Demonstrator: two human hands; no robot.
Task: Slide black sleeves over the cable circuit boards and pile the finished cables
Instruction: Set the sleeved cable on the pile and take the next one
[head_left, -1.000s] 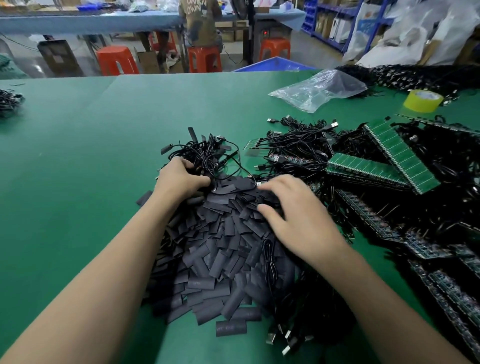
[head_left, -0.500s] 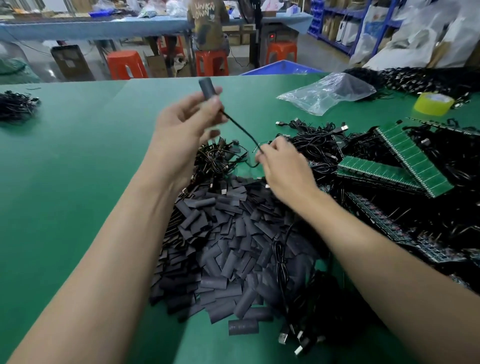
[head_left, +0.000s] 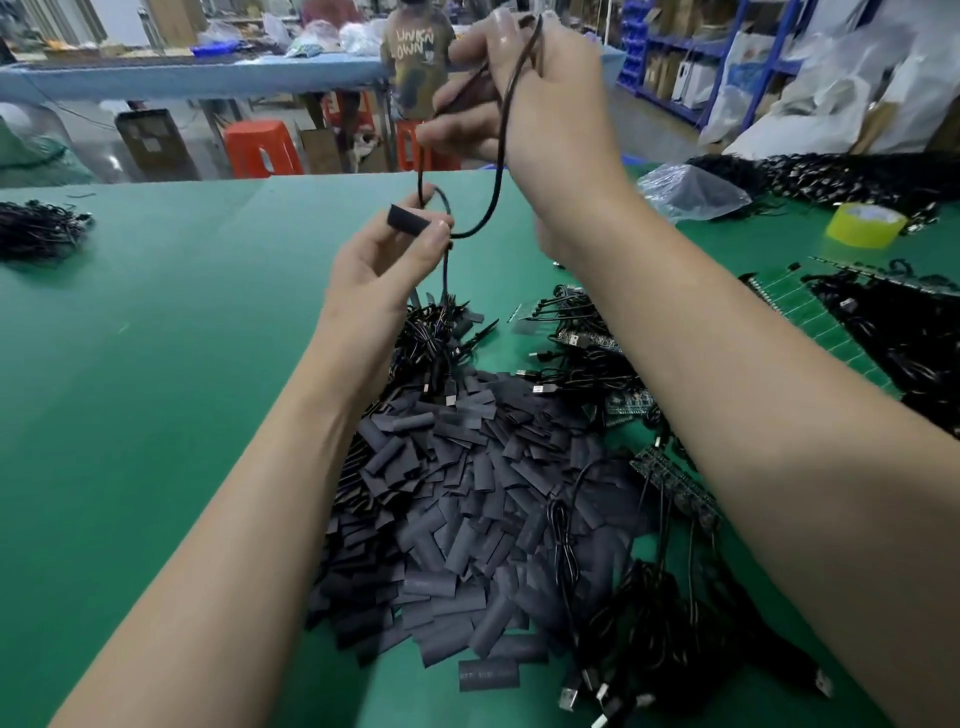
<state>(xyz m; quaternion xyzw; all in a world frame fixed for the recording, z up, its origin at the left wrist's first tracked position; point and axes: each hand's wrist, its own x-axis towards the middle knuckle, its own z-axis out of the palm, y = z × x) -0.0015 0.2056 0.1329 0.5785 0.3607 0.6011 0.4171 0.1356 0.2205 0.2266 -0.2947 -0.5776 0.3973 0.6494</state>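
Observation:
My left hand (head_left: 387, 265) is raised above the table and pinches a short black sleeve (head_left: 408, 219) between thumb and fingertips. Higher up, my right hand (head_left: 530, 88) grips a thin black cable (head_left: 496, 171) that loops down to the sleeve and then hangs toward the table. Under both arms lies a big heap of loose black sleeves (head_left: 467, 509). A bundle of cables (head_left: 441, 338) sits at the heap's far edge. Whether a circuit board is inside the sleeve is hidden.
Green circuit board panels (head_left: 810, 306) and tangled black cables (head_left: 893, 332) fill the right side. A yellow tape roll (head_left: 865, 224) and a clear plastic bag (head_left: 691, 191) lie at the far right. A small cable pile (head_left: 39, 228) sits far left. A person stands beyond the green table (head_left: 156, 322).
Both hands have risen from the heap. My right hand now holds the cable high, and my left hand pinches the sleeve lower than half a second ago.

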